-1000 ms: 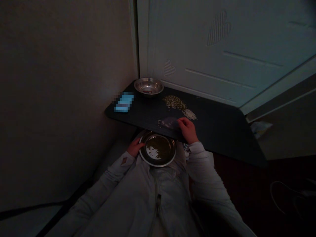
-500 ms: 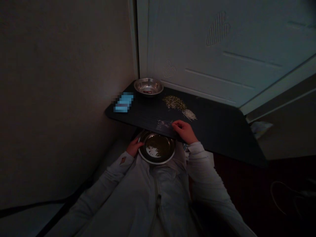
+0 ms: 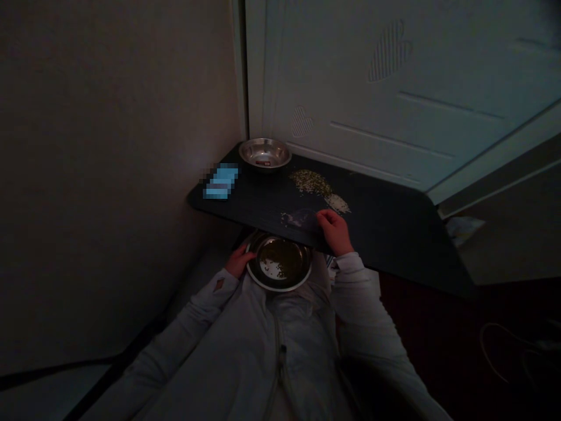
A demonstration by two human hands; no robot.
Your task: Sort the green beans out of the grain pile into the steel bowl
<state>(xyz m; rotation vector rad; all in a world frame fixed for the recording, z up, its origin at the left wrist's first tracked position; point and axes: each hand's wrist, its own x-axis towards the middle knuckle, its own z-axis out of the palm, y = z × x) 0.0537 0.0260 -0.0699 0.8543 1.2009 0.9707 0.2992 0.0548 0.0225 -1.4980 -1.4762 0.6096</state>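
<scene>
Clear plastic (image 3: 302,218) extends left from the right hand (image 3: 336,231), its edge pinched in the fingertips; the left hand (image 3: 237,262) clasps the lap bowl's (image 3: 279,289) left rim.

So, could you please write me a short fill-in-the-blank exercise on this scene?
The lower metal bowl is held at its rim by the ____ hand. The raised shapes on the pale door are two ____. Near the right hand, the smaller pile beside the mixed pile is coloured ____. Metal bowls standing on the dark tabletop number ____.
Left; hearts; white; one.
</scene>
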